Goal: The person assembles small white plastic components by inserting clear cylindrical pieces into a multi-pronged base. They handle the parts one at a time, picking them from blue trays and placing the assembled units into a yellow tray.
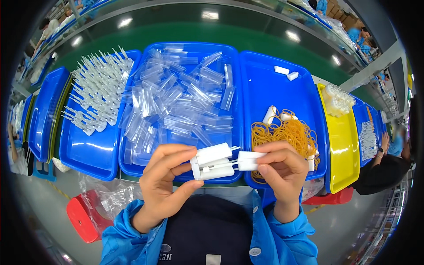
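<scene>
My left hand (165,179) is closed around the base of a white plastic part (214,154), which has several rounded white pieces and thin pins pointing right. Thumb and fingers of my right hand (285,172) pinch a small white block (248,160) at the tips of some of these pins; how far they enter it I cannot tell. Just beyond my right hand, a heap of tan rubber bands (287,132) lies in a blue tray (282,95), with a few white pieces (270,115) among them. Clear plastic sleeves (185,97) fill the blue tray beyond my left hand.
A blue tray (88,159) at left carries many white pronged parts (99,88). Stacked blue trays (48,115) stand farther left. On the right is a yellow tray (342,154) with white parts. Red stools (84,218) flank me, and a co-worker's hand (385,142) shows at far right.
</scene>
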